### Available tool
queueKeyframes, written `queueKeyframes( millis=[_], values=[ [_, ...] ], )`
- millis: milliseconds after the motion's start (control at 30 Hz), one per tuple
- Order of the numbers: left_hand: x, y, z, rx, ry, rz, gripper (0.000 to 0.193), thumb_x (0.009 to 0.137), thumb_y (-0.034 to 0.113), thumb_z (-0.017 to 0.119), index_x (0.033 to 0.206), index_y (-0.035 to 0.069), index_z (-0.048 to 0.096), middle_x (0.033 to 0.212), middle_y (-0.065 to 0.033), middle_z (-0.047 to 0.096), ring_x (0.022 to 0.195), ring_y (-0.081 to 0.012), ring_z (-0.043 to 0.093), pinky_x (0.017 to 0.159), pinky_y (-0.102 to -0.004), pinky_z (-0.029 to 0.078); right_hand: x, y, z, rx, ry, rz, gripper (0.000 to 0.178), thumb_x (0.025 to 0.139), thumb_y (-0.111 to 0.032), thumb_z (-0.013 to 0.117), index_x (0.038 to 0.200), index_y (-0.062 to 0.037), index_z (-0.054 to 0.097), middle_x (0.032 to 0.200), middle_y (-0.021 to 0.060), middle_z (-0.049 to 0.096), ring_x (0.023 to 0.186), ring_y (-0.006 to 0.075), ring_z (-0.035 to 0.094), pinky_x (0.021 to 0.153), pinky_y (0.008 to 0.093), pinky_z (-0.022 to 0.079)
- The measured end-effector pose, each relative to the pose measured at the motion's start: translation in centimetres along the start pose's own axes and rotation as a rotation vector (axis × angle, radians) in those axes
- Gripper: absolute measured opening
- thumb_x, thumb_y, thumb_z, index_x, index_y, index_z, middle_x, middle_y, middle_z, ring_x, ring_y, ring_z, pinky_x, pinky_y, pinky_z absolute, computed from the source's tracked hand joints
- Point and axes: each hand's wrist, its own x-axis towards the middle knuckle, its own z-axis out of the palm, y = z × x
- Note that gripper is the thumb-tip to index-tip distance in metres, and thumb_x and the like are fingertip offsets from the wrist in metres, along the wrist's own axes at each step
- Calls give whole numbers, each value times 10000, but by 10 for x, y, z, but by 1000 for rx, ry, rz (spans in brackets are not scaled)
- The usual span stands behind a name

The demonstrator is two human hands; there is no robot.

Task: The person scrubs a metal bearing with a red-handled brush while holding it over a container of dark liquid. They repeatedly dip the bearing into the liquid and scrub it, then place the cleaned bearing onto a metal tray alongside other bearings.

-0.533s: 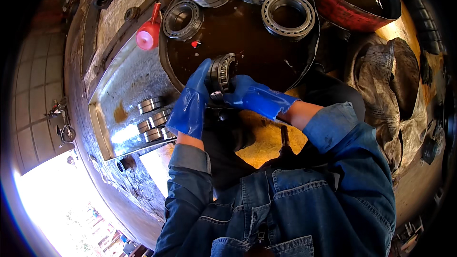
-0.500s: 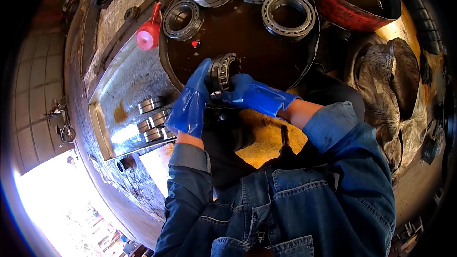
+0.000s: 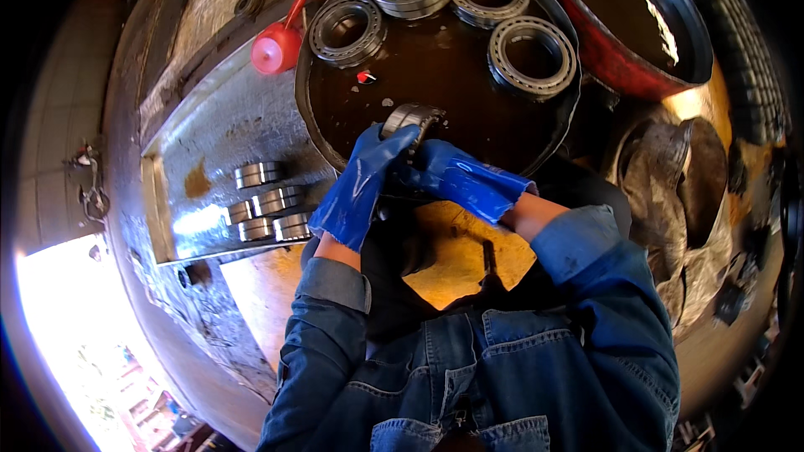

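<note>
our left hand (image 3: 378, 149), in a blue glove, closes around the near left side of a steel bearing (image 3: 410, 120), its thumb across the ring. our right hand (image 3: 440, 169), gloved alike, is curled close at the bearing's near right side; its fingertips are hidden, so we cannot tell what they grip. we have the bearing tilted over the near part of a round basin (image 3: 311, 130) of dark liquid. a small red scrap (image 3: 366, 77) lies beyond it, and four larger bearings (image 3: 410, 7) sit along the far side. to the left we see a metal tray (image 3: 205, 125) with small steel rings (image 3: 279, 199) at its near right end, and a red funnel-like vessel (image 3: 275, 48) by its far end. a red drum (image 3: 620, 63) stands far right.
</note>
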Motion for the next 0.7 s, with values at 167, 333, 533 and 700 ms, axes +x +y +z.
queueKeyframes(
  millis=[167, 333, 533, 700],
  values=[
    [-24, 28, 28, 592, 243, 50, 922, 752, 501, 900, 1469, 80, 502, 1302, -199, 680, 1077, -305, 732, 885, -399, 611, 2, -46, -83, -329, 223, 394, 405, 917, -373, 762, 1106, -15, 763, 953, 79, 778, 774, 218, 705, 732, 372, 572],
    [-30, 31, 24, 843, 186, 99, 1062, 729, 459, 869, 1588, 89, 367, 1465, -227, 582, 1265, -407, 639, 1049, -443, 546, 108, -51, -101, -762, 239, 64, 724, 843, -514, 785, 1291, 41, 664, 1159, 223, 739, 951, 353, 745, 852, 432, 578],
    [-24, 26, 25, 879, 158, -7, 920, 778, 385, 786, 1562, 93, 403, 1431, -228, 607, 1262, -400, 646, 1056, -451, 538, 177, -97, -68, -894, -132, 214, 655, 805, -504, 791, 1284, -62, 725, 1268, 205, 722, 1120, 378, 712, 978, 456, 553],
    [-21, 21, 21, 787, 124, -6, 883, 783, 392, 773, 1546, 100, 436, 1432, -223, 616, 1260, -397, 654, 1045, -454, 547, 201, -55, -44, -1105, -131, 290, 466, 854, -402, 705, 1209, -109, 771, 1269, 186, 726, 1147, 393, 702, 989, 466, 559]
  ],
)
